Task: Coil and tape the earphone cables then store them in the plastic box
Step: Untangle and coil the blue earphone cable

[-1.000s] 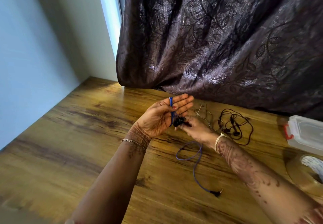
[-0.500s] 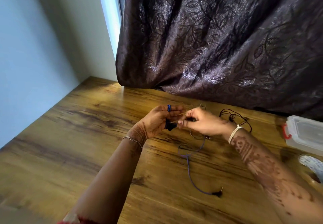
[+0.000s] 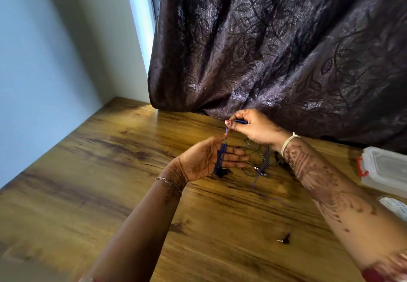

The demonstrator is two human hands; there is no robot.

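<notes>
left grip [image 3: 204, 160]: flat, palm up, blue earphone cable [image 3: 221, 156] looped across the fingers
right grip [image 3: 248, 126]: pinching that cable just above, near the bench [image 3: 110, 171] back edge
plug end [image 3: 286, 237]: lying on the bench, toward the front
plastic box [image 3: 387, 171]: right edge

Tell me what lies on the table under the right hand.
A loose tangle of grey earphone cable with metallic earbuds lies on the wooden table below the right hand, pinching blue cable. The wrist covers the rest of the tangle.
</notes>
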